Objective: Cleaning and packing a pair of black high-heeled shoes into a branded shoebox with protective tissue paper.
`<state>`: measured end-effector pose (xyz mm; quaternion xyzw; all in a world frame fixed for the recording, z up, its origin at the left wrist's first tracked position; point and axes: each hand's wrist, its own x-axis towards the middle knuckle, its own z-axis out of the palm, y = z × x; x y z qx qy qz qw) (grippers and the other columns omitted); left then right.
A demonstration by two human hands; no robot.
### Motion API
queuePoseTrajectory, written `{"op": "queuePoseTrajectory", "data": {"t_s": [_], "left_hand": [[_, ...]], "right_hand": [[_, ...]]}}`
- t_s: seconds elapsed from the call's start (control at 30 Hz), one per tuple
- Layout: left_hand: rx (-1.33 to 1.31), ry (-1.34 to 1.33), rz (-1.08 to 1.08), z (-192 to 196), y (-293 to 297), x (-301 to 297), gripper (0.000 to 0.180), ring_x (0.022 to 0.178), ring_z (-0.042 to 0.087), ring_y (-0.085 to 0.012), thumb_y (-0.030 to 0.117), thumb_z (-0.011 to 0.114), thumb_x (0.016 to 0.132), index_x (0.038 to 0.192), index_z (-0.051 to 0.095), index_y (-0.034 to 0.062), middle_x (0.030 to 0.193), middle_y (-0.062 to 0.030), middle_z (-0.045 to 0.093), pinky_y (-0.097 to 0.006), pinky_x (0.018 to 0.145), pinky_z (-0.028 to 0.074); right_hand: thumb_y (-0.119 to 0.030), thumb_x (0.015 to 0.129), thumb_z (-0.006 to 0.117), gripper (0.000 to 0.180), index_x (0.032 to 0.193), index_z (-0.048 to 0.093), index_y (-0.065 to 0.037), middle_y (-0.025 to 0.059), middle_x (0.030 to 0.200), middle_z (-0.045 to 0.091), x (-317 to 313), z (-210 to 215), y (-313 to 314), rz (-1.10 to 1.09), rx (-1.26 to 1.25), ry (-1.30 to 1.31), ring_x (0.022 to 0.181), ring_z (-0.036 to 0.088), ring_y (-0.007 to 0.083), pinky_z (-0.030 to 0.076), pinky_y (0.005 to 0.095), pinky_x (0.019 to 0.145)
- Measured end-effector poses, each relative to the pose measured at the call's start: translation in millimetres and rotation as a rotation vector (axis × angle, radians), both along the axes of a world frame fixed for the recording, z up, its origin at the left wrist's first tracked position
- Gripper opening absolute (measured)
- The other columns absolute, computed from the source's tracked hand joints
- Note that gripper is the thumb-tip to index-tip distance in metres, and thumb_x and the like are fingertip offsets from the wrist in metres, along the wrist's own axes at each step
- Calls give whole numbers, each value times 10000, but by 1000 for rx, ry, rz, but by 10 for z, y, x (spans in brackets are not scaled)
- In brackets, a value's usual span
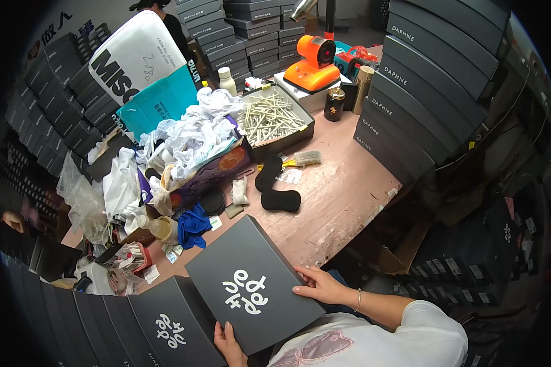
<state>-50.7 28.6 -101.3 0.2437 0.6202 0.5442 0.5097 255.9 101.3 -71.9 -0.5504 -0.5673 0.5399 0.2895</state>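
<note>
I hold a dark grey box lid (251, 281) with white lettering flat in front of me, over the near edge of the workbench. My right hand (318, 285) grips its right edge, fingers on top. My left hand (229, 344) holds the lid's lower left corner from beneath, only the fingers and part of the palm showing. A row of several matching grey boxes (165, 327) stands just left of the lid.
The pinkish workbench (343, 189) carries two black shoe pads (275, 183), a small brush (303, 159), a box of paper sticks (272, 116), crumpled white tissue (190, 137), an orange machine (315, 61) and bottles. Stacked dark shoe boxes (422, 79) rise on the right and behind.
</note>
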Motion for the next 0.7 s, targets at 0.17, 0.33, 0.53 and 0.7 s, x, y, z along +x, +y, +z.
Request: {"op": "queuePoseTrajectory", "data": {"t_s": [0.17, 0.33, 0.53, 0.7], "left_hand": [[-21, 42, -73, 207, 125, 127, 406, 944, 612, -166, 170, 655, 915, 1241, 519, -30, 1087, -105, 635, -287, 831, 501], [-64, 2, -101, 233, 170, 119, 463, 939, 616, -193, 134, 704, 860, 1243, 511, -41, 1088, -124, 629, -313, 820, 512], [-115, -7, -56, -46, 121, 46, 479, 944, 622, -213, 196, 682, 854, 1236, 517, -41, 1093, -132, 623, -312, 835, 511], [-142, -92, -53, 113, 359, 133, 559, 976, 624, -241, 255, 645, 879, 1309, 448, -42, 1152, -174, 594, -339, 825, 525]], "right_hand": [[-443, 873, 663, 729, 1404, 438, 2, 83, 944, 465, 42, -92, -8, 31, 4, 6, 808, 460, 161, 417, 261, 736], [-415, 898, 645, 693, 1416, 428, -9, 57, 959, 469, 95, -200, 1, 46, -67, 240, 855, 469, 146, 413, 248, 781], [-362, 913, 627, 562, 1332, 507, -7, 84, 1085, 546, 67, -496, -95, 43, -70, 206, 919, 486, 126, 422, 263, 785], [-359, 910, 618, 462, 1163, 593, 27, 102, 915, 574, -71, -708, -54, -101, 12, 264, 811, 521, 158, 443, 293, 727]]}}
